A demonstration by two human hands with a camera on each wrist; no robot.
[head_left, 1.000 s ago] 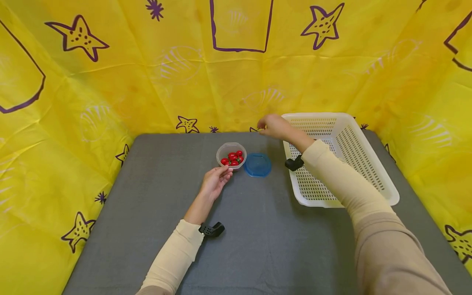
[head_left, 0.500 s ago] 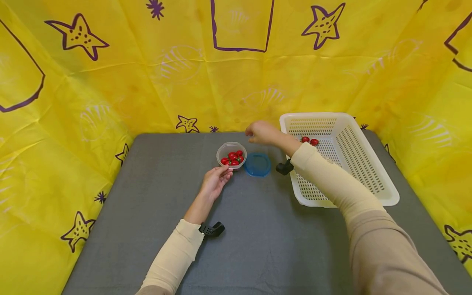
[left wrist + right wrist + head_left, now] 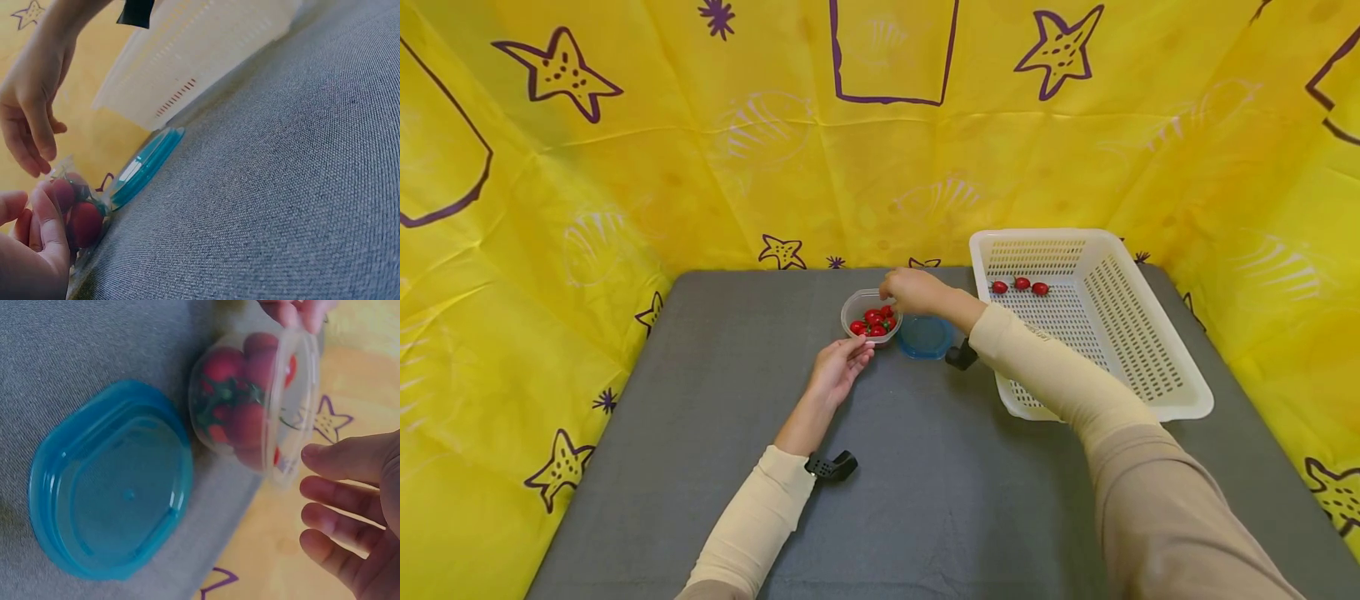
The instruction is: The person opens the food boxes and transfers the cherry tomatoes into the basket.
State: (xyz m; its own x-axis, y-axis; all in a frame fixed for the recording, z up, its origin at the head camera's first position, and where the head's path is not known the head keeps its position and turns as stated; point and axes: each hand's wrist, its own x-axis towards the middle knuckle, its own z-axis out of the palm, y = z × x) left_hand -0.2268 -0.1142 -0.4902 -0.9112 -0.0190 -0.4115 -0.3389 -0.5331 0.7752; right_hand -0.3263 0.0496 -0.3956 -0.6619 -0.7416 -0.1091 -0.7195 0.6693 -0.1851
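A small clear plastic container (image 3: 857, 310) of red cherry tomatoes (image 3: 249, 422) with green stems stands on the grey table. At its near rim, my left hand (image 3: 842, 369) pinches the edge between thumb and fingers. My right hand (image 3: 919, 293) hovers at the container's right rim; the right wrist view shows its fingers (image 3: 340, 519) apart and holding nothing. Just right of the container lies a blue lid (image 3: 119, 487), partly covered by my right hand in the head view. Three tomatoes (image 3: 1022, 284) lie in the far left part of a white basket (image 3: 1183, 367).
The large slatted basket takes up the right side of the table (image 3: 715, 400), with my right forearm (image 3: 1037, 358) passing over its near left corner. A yellow printed cloth (image 3: 880, 183) hangs along the back and both sides.
My right hand has moved left and nearer from beside the basket to the container. Three tomatoes in the basket have come into view from behind the arm. My left hand stays put.
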